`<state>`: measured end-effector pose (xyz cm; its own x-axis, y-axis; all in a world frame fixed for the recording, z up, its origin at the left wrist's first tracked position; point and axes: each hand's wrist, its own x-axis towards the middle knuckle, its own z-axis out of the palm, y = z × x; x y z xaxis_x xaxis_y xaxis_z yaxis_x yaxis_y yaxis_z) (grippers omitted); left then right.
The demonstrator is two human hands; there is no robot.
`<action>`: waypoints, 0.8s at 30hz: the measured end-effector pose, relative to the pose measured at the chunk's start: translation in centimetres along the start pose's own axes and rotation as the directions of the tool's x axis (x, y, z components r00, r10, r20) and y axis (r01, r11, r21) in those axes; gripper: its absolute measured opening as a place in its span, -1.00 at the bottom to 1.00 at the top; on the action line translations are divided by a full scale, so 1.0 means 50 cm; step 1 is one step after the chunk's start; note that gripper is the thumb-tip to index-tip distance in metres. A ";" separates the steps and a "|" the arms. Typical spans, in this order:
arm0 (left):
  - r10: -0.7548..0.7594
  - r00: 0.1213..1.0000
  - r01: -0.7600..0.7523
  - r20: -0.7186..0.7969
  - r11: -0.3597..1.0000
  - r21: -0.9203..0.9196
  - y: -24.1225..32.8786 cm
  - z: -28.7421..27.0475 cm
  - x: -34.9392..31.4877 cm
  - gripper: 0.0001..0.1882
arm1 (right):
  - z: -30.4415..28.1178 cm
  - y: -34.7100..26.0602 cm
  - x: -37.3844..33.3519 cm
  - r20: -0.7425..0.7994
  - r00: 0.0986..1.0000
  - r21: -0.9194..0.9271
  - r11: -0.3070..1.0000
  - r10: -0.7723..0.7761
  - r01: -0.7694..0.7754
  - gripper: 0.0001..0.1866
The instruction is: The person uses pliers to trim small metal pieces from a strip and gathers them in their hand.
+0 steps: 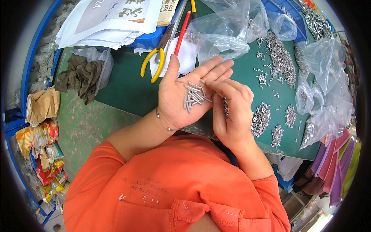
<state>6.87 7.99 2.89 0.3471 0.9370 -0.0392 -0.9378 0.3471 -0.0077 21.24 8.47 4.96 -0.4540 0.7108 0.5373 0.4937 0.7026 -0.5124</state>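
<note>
- Right now the left hand (pixel 181 96) is lying flat and spread, palm up, cradling a loose cluster of small metal pins (pixel 195 96) above the green table (pixel 123 89).
- Beside that palm, the right hand (pixel 232 112) is curling, fingertips (pixel 216 87) pinching at one pin by the cluster's edge.
- Light, stiff and slippery, I'd guess; they are best pinched at mid-shaft.
- Past the palm, yellow-handled pliers (pixel 156 62) are lying on the table.
</note>
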 end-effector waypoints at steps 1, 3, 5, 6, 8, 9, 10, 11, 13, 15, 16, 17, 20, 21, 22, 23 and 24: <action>-0.004 1.000 0.003 -0.008 1.000 -0.008 0.000 0.000 0.000 0.01 | -0.001 0.001 -0.001 -0.012 1.000 0.014 1.000 0.005 -0.004 -0.67; -0.006 1.000 0.006 -0.019 1.000 -0.015 0.002 0.000 -0.001 0.00 | -0.005 0.004 0.002 -0.050 0.998 0.013 0.999 0.035 -0.035 -0.67; -0.015 1.000 0.015 -0.024 1.000 -0.015 0.003 0.001 0.000 0.00 | -0.008 0.006 0.003 -0.074 0.995 0.007 0.998 0.062 -0.061 -0.66; -0.015 1.000 0.015 -0.022 1.000 -0.014 0.003 0.001 0.000 0.00 | -0.010 0.007 0.004 -0.079 0.994 0.000 0.997 0.073 -0.073 -0.66; -0.014 1.000 0.014 -0.019 1.000 -0.010 0.003 0.000 0.000 0.00 | -0.010 0.006 0.004 -0.082 0.993 0.004 0.996 0.085 -0.085 -0.65; -0.012 1.000 0.012 -0.017 1.000 -0.005 0.002 0.000 0.000 0.00 | -0.009 0.005 0.003 -0.077 0.993 0.013 0.996 0.086 -0.086 -0.65; -0.010 1.000 0.010 -0.016 1.000 0.000 0.002 -0.001 0.000 0.00 | -0.006 0.005 0.001 -0.072 0.994 0.022 0.996 0.087 -0.086 -0.64; -0.007 1.000 0.007 -0.015 1.000 0.006 0.001 -0.001 0.000 0.00 | -0.004 0.005 0.000 -0.066 0.994 0.032 0.996 0.089 -0.087 -0.64; -0.007 1.000 0.007 0.002 1.000 -0.004 0.001 -0.002 0.000 0.01 | 0.002 -0.001 0.004 -0.071 0.993 0.030 0.996 0.091 -0.089 -0.63; -0.015 1.000 0.015 0.016 1.000 -0.005 0.001 -0.002 0.000 0.01 | 0.005 -0.001 0.007 -0.082 0.993 0.020 0.996 0.087 -0.086 -0.62; -0.021 1.000 0.021 0.021 1.000 -0.001 0.001 -0.002 -0.001 0.02 | 0.007 0.001 0.008 -0.091 0.993 0.010 0.997 0.081 -0.081 -0.61; -0.027 0.999 0.027 0.026 1.000 0.003 0.002 -0.003 -0.001 0.02 | 0.009 0.003 0.010 -0.099 0.992 0.002 0.997 0.075 -0.075 -0.61; -0.037 0.999 0.037 -0.010 0.999 0.019 0.000 0.006 -0.002 0.03 | 0.012 0.001 0.015 -0.107 0.989 0.010 0.995 0.102 -0.101 -0.61; -0.039 0.999 0.039 -0.016 0.999 0.016 0.000 0.008 -0.002 0.04 | 0.014 0.001 0.017 -0.099 0.989 0.011 0.994 0.109 -0.109 -0.61; -0.041 0.999 0.042 -0.021 0.999 0.013 0.000 0.009 -0.003 0.04 | 0.015 0.000 0.018 -0.091 0.989 0.012 0.993 0.117 -0.116 -0.61; -0.046 0.999 0.047 -0.026 0.999 0.009 0.000 0.010 -0.002 0.04 | 0.015 0.000 0.019 -0.083 0.989 0.012 0.992 0.126 -0.125 -0.61; -0.050 0.998 0.050 -0.026 0.999 0.010 -0.001 0.011 -0.002 0.04 | 0.015 0.000 0.018 -0.093 0.989 0.006 0.993 0.117 -0.117 -0.62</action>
<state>6.88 7.92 3.44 0.3930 0.9173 -0.0648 -0.9192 0.3938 0.0005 20.29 9.13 4.93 -0.3220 0.7823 0.5332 0.5393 0.6145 -0.5758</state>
